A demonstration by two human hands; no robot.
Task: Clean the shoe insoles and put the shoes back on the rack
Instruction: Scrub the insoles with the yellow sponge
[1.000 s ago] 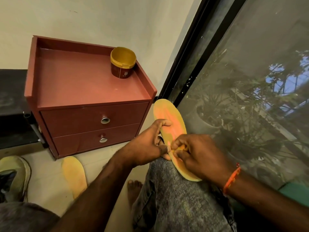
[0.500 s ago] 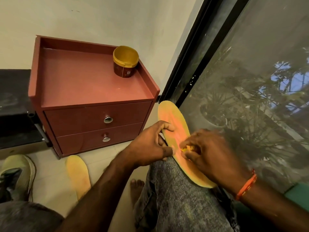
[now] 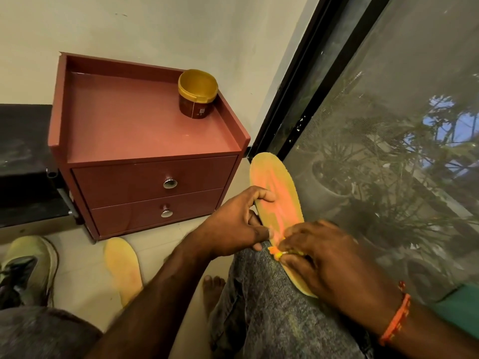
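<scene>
An orange-yellow insole rests on my right knee, toe end pointing away towards the window frame. My left hand grips its left edge, thumb on top. My right hand presses a small yellow-orange thing, too blurred to name, against the insole's middle. Its heel end is hidden under that hand. A second yellow insole lies flat on the floor to the left. A pale green shoe sits at the left edge.
A red-brown two-drawer cabinet stands ahead against the wall, with an open yellow-rimmed jar on its top right corner. A black-framed mesh window fills the right side. A dark low surface lies left of the cabinet.
My right hand has slid back and forth along the insole, first away to the right, now back towards its middle. My left hand keeps its grip on the edge.
</scene>
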